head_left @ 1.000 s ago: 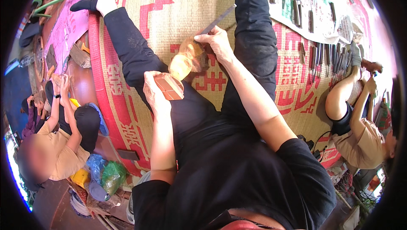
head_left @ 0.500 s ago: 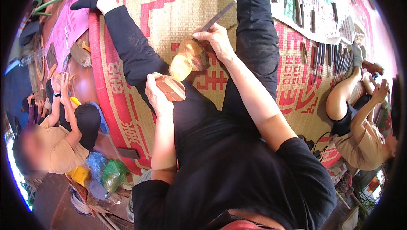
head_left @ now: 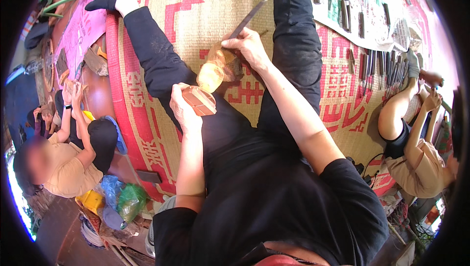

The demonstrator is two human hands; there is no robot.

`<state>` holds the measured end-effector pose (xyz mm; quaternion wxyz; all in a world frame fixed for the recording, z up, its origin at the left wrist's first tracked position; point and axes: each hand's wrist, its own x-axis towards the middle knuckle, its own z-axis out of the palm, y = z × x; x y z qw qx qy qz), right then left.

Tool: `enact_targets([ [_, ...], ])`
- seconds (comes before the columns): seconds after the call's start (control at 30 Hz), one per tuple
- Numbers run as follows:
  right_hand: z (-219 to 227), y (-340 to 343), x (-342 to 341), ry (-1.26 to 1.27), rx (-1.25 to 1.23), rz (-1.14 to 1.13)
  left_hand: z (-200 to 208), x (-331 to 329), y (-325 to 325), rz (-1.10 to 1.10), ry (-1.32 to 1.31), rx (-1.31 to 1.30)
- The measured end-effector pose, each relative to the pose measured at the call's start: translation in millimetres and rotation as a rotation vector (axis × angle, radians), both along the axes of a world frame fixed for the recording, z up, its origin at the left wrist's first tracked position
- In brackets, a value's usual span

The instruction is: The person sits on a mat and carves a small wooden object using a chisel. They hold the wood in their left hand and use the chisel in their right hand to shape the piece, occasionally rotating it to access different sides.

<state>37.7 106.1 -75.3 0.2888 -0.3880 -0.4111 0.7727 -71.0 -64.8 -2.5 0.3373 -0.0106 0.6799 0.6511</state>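
Note:
In my left hand point(head_left: 184, 108), the fingers close round the reddish-brown, flat-faced end of a wooden carving point(head_left: 211, 76). Its pale yellow, rounded middle lies between my hands, over the mat. Whether the brown end and the pale part are one piece, I cannot tell. My right hand point(head_left: 249, 49) is closed on a long, narrow, dark metal tool point(head_left: 248, 17), perhaps a file. The tool slants up and to the right, and its lower end is hidden at the far end of the carving, where a darker brown part shows.
My outstretched legs flank the work on a red and straw-coloured mat point(head_left: 215, 21). At the upper right, several dark-handled tools point(head_left: 345, 1) lie on a white sheet, more point(head_left: 387, 67) beside it. People sit at left point(head_left: 73, 163) and right point(head_left: 416, 163). Plastic bags point(head_left: 131, 202) lie lower left.
The metal tool and my right hand have shifted slightly left. My left hand and the carving have moved a little to the right. The right-hand person's hands have moved lower.

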Motion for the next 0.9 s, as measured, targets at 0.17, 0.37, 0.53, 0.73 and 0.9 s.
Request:
enact_targets([
  [0.17, 0, 1, -6, 0.029, -0.082, -0.125, 2, 4, 3, 0.006, 0.036, -0.024],
  [0.37, -4, 7, 0, 0.023, -0.029, -0.106, 4, 2, 2, -0.012, 0.022, 0.004],
  [0.53, 5, 6, -3, 0.038, -0.029, -0.111, 5, 4, 2, -0.035, 0.051, -0.015],
  [0.73, 3, 8, 0, -0.007, 0.0, -0.085, 7, 3, 3, -0.03, 0.031, -0.013],
  [0.9, 9, 2, -2, 0.005, 0.003, -0.011, 4, 4, 4, 0.005, 0.037, -0.019],
])
